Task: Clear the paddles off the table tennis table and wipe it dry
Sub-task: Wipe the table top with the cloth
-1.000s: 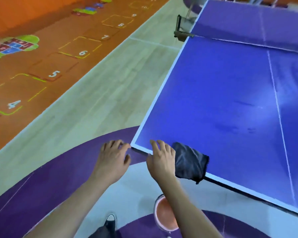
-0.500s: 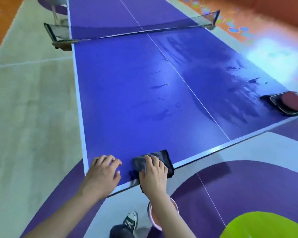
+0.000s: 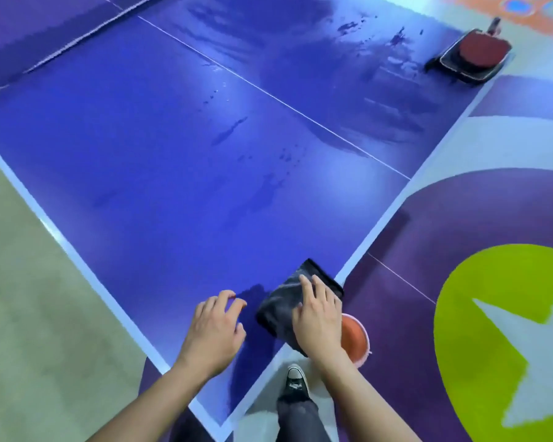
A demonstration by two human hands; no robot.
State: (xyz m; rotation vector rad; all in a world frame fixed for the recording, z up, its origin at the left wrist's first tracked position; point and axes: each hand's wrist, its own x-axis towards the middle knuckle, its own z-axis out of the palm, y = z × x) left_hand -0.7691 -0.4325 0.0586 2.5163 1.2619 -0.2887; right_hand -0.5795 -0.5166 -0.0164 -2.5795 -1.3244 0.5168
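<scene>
Blue table (image 3: 160, 173), wet-streaked; red paddle (image 3: 482, 47) in tray (image 3: 460, 70), handle pointing away, tip blurred. Right hand (image 3: 316, 320) flat on dark cloth (image 3: 284, 301); left hand (image 3: 214, 333) loosely spread, empty.

Both forearms reach forward, left hand (image 3: 213, 334) with fingers loosely curled, right hand (image 3: 316, 320) spread flat, palm down.

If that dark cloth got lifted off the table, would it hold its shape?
Probably not. The dark cloth lies folded and creased under the right hand and droops over the table edge, so it looks soft, likely floppy and light.
</scene>
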